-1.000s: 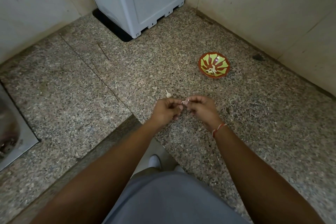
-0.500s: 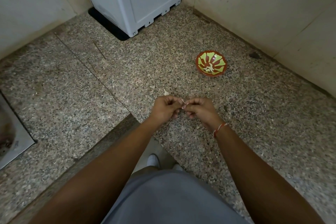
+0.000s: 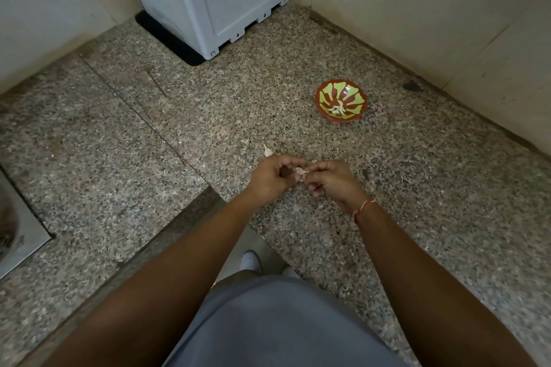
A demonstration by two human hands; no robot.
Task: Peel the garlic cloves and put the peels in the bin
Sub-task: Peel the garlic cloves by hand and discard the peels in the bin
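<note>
A small pale garlic clove point(image 3: 300, 172) with pinkish skin is pinched between both hands above the speckled granite counter point(image 3: 149, 158). My left hand point(image 3: 272, 177) holds it from the left, fingers curled. My right hand point(image 3: 331, 180), with a red thread at the wrist, pinches it from the right. Another clove point(image 3: 267, 151) lies on the counter just behind my left hand. A red and green bowl point(image 3: 356, 95) farther back right holds a few pale garlic pieces point(image 3: 338, 109).
A grey plastic box point(image 3: 208, 0) stands on a black mat at the back corner. Walls close the counter at the back and right. A steel sink point(image 3: 18, 235) is set in at the left edge. The counter's front edge steps inward near my body.
Both hands stay together on the clove with only slight finger shifts. The camera view has drifted a little.
</note>
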